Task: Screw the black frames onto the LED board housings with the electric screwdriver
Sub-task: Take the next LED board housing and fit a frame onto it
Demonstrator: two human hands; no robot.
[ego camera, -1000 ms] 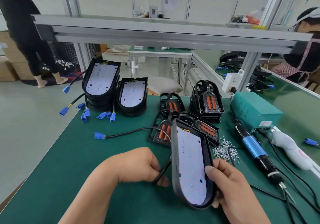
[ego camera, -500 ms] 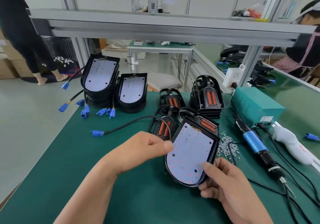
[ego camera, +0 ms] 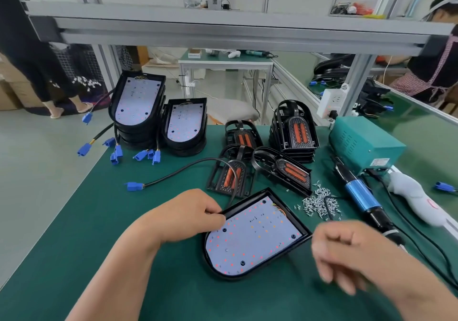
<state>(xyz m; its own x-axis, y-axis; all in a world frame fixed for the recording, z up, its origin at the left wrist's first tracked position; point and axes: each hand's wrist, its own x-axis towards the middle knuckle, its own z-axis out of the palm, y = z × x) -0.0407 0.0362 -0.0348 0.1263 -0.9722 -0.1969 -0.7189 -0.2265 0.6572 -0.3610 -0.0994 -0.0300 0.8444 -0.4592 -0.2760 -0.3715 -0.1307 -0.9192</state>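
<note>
Black LED board housing [ego camera: 255, 239] is lying near the table's [ego camera: 84, 221] front edge, your left grip [ego camera: 188, 214] pinching its rim. Your right grip [ego camera: 347, 253] is hovering alongside, loose-fingered, empty.

Head camera looks forward and down, close over the green table [ego camera: 104, 221].

Only the person's two arms show, both unclothed from the lower edge of the view up to the wrist. The left forearm [ego camera: 119, 278] and left hand [ego camera: 190, 214] are sharp, the back of the hand and its knuckles plain to see. The right hand [ego camera: 347, 253] and right forearm [ego camera: 426, 296] are smeared by blur, so its fingers [ego camera: 324, 273] show no fine detail.
</note>
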